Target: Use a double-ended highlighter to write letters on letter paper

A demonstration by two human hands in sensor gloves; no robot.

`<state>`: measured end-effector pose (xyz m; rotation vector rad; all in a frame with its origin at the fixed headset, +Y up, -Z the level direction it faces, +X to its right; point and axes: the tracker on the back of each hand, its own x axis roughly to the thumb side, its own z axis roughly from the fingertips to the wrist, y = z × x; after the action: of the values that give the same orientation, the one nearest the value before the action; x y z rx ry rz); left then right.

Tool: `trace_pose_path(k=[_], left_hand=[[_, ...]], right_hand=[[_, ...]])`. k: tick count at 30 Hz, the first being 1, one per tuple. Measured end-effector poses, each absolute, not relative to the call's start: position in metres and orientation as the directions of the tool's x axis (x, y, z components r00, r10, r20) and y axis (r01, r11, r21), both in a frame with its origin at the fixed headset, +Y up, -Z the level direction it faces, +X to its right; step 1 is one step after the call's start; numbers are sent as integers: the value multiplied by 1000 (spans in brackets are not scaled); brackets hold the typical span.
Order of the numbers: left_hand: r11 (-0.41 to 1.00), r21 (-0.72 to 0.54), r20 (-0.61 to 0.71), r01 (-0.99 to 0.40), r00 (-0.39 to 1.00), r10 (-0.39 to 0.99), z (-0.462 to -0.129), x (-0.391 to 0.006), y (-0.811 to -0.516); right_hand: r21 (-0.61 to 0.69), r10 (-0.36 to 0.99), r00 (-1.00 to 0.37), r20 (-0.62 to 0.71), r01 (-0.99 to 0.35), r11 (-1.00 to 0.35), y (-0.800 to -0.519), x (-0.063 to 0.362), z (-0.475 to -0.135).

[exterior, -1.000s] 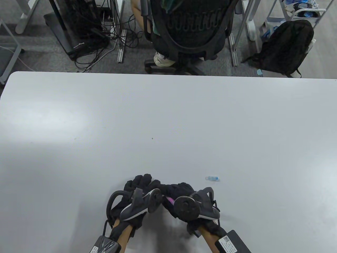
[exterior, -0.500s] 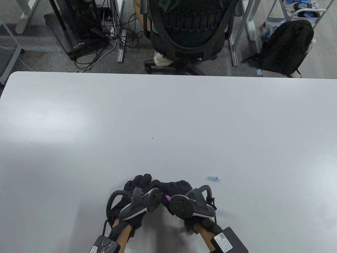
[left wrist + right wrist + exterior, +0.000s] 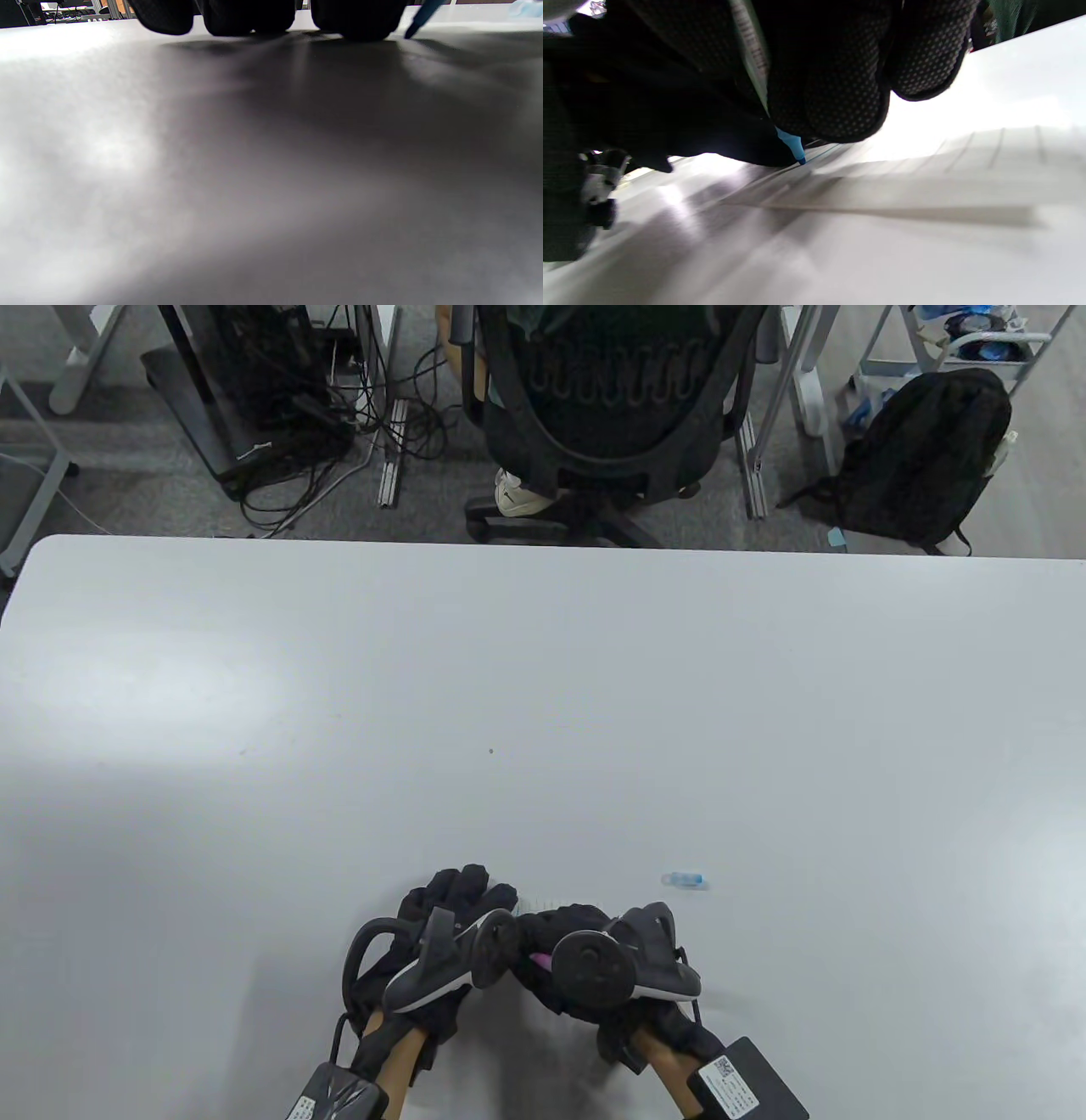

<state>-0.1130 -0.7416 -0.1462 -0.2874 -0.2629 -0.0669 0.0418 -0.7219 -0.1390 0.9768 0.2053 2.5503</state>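
Note:
My right hand (image 3: 567, 926) grips a double-ended highlighter near the table's front edge; its pink rear end (image 3: 540, 959) shows beside the tracker. In the right wrist view the blue tip (image 3: 796, 150) touches the lined letter paper (image 3: 967, 169), with my gloved fingers (image 3: 835, 84) curled round the barrel. My left hand (image 3: 462, 892) lies right beside it on the left. Its fingertips (image 3: 242, 17) press flat on the surface, and the blue tip (image 3: 420, 19) shows just to their right. In the table view my hands hide most of the paper.
A small blue cap (image 3: 684, 880) lies on the white table (image 3: 543, 687) to the right of my right hand. Beyond the far edge stand an office chair (image 3: 607, 398), a black backpack (image 3: 925, 458) and a tangle of cables (image 3: 288, 407).
My right hand has shifted a little to the left, closer to the left hand, with the highlighter in it. The left hand has stayed put.

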Motion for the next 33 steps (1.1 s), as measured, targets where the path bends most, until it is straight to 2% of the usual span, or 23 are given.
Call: trace_pose_path(k=[5,10,12,22,25,33], left_hand=[[957,-276,263,94,965,-19,-146,-114,-742],[957,-278,262,86,965,-11,-147,-114,-742],[957,-278,262,85,965,-10,-147,-114,-742],[957,-278,262,82,965,-6,-147,-115,-742],[957,-279,260,78,966,-2,-148,-115,-742],[957,-278,261,83,965,-8,-147,-115,-743]], right_hand=[[357,483,-631,608,-326,-875,-724,41,-134],[210,410,-689,597,-360,-909,-721,49,-140],[157,361,-726,585,-335,-929,-721,51,-143],[123,293,-762,577,-273,-954,-726,45,-152],[141,317,-752,578,-291,-946,-723,46,-152],[302,421,-686,593,-295,-906,-717,57,-139]])
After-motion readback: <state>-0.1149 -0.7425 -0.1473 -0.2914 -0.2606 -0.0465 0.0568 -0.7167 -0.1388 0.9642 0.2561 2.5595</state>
